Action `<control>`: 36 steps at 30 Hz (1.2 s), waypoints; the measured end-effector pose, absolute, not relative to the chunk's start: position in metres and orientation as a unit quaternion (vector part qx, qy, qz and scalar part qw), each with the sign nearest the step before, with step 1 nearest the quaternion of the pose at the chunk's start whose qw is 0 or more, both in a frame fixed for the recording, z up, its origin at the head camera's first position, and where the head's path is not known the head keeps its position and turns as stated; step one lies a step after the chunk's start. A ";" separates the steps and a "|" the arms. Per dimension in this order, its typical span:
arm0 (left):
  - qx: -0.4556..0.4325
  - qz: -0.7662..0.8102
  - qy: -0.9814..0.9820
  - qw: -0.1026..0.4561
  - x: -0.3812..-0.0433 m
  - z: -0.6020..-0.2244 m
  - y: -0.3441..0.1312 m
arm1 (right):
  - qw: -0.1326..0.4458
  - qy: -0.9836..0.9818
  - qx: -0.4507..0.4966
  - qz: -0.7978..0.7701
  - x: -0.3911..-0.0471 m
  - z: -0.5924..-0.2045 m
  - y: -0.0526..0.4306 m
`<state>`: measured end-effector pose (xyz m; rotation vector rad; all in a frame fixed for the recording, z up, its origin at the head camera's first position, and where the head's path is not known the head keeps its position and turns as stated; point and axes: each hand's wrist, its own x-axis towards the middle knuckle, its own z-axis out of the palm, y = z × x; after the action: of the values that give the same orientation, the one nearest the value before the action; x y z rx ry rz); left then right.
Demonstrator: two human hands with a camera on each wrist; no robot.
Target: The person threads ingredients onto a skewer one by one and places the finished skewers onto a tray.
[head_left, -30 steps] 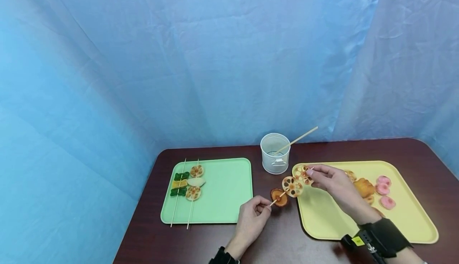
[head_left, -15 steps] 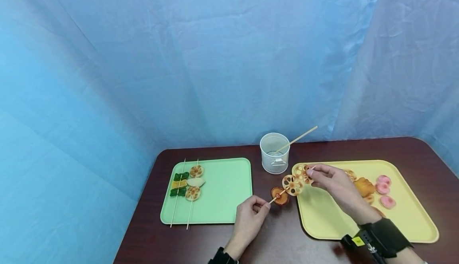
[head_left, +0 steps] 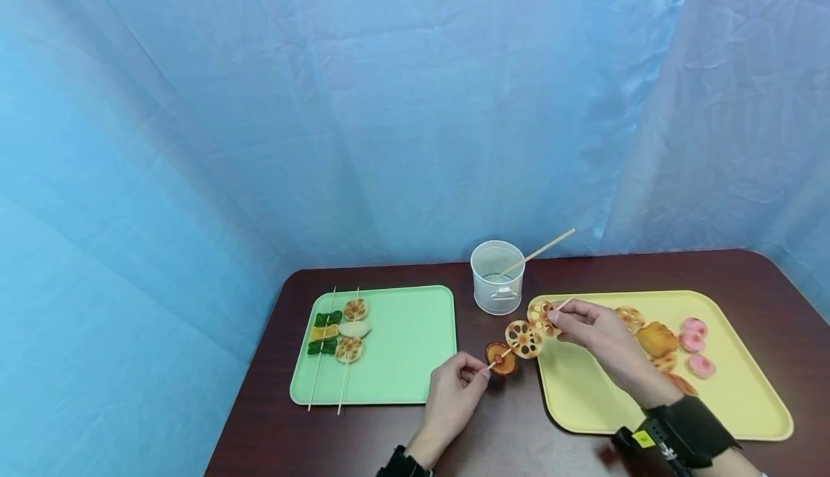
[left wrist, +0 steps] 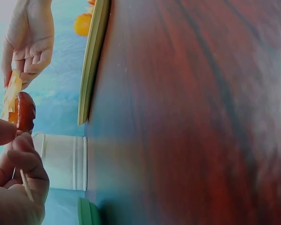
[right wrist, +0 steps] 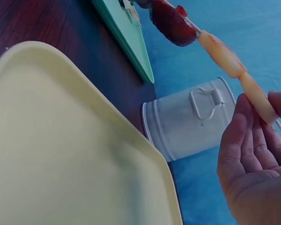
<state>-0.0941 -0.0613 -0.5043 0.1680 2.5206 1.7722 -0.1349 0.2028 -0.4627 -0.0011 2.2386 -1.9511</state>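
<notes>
My left hand (head_left: 452, 398) pinches the near end of a wooden skewer (head_left: 491, 367) between thumb and fingers. A brown mushroom cap (head_left: 501, 359) sits on that skewer closest to the left fingers. Beyond it come two lotus root slices, one in the middle (head_left: 524, 339) and one at the far end (head_left: 538, 313). With thumb and fingers, my right hand (right wrist: 260, 154) grips the far slice by its edge; the skewer's tip shows past it. In the right wrist view the slices appear edge-on, right against each other. The skewer slants over the gap between two trays.
A green tray (head_left: 408, 347) at left bears two loaded skewers (head_left: 324, 333). The yellow tray (head_left: 583, 405) at right holds pink rings (head_left: 694, 340), a golden-brown piece (head_left: 658, 339) and more slices. A white bucket (head_left: 497, 282) with a stick (head_left: 551, 244) stands behind.
The right hand has shifted slightly left with the lotus root slices, and they and the mushroom sit a little closer to the left hand. The left hand has barely moved.
</notes>
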 end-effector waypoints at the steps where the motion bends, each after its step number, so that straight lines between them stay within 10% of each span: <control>1: 0.059 0.573 0.817 0.027 -0.094 -0.504 -0.062 | 0.087 0.751 0.000 -0.655 -0.135 -0.462 0.203; 36: 0.095 0.469 0.876 -0.061 -0.106 -0.493 -0.109 | 0.095 0.768 -0.004 -0.633 -0.139 -0.460 0.215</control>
<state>-0.1062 -0.1087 -0.4928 0.3120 2.8633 1.5342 -0.1387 0.2151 -0.4597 -0.0122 2.2766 -1.8774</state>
